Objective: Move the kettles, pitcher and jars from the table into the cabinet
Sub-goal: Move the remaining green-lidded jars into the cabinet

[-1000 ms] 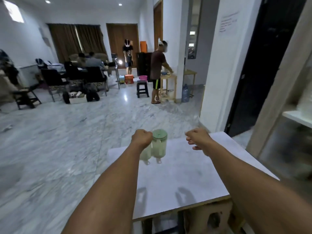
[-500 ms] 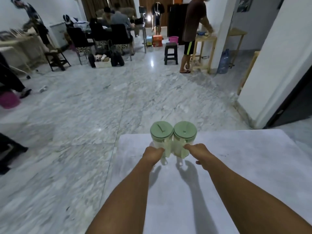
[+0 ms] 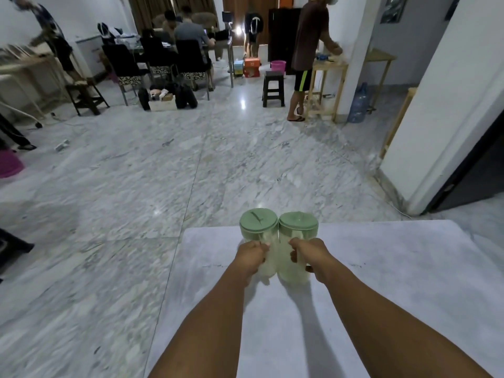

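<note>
Two clear jars with pale green lids stand side by side, touching, near the far edge of the white table (image 3: 395, 282). My left hand (image 3: 249, 257) is wrapped around the left jar (image 3: 257, 227). My right hand (image 3: 308, 253) is wrapped around the right jar (image 3: 298, 230). Both jars are upright. Whether their bases touch the table I cannot tell, as my hands and blur hide them. No kettle, pitcher or cabinet is in view.
Marble floor stretches beyond the table's far and left edges. A white wall corner (image 3: 436, 132) and a dark doorway stand at the right. Far back are a person at a wooden table (image 3: 305, 50), a dark stool (image 3: 273, 88) and seated people at a desk.
The view tilted down from the room onto the table. Both hands, apart and empty of grip a second ago, have closed around the two jars, one each.
</note>
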The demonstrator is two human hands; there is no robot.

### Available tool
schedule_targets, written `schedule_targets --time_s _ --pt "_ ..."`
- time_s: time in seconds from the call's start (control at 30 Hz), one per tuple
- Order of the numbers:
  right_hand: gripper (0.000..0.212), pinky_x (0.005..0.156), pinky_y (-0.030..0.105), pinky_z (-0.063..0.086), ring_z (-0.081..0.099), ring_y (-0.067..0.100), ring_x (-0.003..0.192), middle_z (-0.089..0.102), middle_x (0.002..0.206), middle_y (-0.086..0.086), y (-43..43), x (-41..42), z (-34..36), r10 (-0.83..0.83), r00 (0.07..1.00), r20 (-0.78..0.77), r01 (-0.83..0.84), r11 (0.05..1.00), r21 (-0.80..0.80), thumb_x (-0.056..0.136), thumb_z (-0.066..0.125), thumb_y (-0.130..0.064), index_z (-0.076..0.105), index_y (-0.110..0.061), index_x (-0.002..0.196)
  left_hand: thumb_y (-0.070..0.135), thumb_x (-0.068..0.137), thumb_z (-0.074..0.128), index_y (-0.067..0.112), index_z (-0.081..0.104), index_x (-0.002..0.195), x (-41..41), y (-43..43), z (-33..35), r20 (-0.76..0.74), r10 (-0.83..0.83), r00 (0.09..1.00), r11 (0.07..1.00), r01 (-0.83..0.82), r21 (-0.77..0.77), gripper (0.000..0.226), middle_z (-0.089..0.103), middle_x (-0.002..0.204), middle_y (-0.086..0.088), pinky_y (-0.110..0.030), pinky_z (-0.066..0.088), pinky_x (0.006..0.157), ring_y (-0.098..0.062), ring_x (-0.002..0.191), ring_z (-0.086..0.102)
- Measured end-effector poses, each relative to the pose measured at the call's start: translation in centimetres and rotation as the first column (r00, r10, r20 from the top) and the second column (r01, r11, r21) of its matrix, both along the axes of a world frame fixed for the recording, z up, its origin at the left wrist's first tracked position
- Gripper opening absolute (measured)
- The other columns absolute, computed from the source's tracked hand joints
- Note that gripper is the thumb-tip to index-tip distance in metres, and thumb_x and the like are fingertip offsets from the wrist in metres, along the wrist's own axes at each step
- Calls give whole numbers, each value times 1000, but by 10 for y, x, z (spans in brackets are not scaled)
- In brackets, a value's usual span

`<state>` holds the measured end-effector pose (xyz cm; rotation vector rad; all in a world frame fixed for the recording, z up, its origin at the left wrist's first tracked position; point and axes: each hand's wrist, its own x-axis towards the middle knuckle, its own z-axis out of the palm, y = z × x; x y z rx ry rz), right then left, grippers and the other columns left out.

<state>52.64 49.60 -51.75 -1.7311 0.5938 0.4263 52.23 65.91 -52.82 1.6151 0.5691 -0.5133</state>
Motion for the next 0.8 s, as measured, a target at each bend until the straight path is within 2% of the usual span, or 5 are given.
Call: schedule_targets --time_s 0.1,0.27,0.37,0.47,0.8 --pt "27 60 29 43 70 29 63 62 68 10 -10 -17 25 -39 999 33 38 999 22 85 68 -31 61 -5 88 39 97 58 9 69 112 -17 3 25 -1 -9 1000 1000 9 -4 35 76 109 -12 -33 51 72 -25 83 68" --pt "23 52 29 45 50 22 43 48 56 8 -24 -72 78 -103 991 89 99 994 47 87 68 -25 53 -8 81 36 101 48 6 65 106 -62 3 75 38 -70 997 993 73 -89 35 70 89 -13 -34 58 67 -28 70 72" --pt "26 49 26 42 46 20 42 48 57 7 -37 -117 110 -151 976 156 146 988 44 87 69 -28 54 -9 77 41 100 50 4 61 117 -94 -5 102 100 -82 992 987 95 -126 42 64 84 -15 -27 45 50 -24 53 57" --pt "29 46 22 38 43 18 40 46 53 4 -57 -167 140 -195 960 202 192 981 37 85 70 -33 53 -12 75 49 98 50 9 58 113 -126 -22 126 158 -152 976 983 167 -81 43 65 80 -12 -22 31 45 -18 45 43" --pt "29 44 20 36 43 14 41 49 59 1 -185 -357 229 -426 842 330 456 890 -12 84 70 -42 56 -15 84 44 93 54 14 56 99 -245 -167 215 271 -530 804 833 553 -11 31 52 59 -3 -22 28 47 -17 43 41"
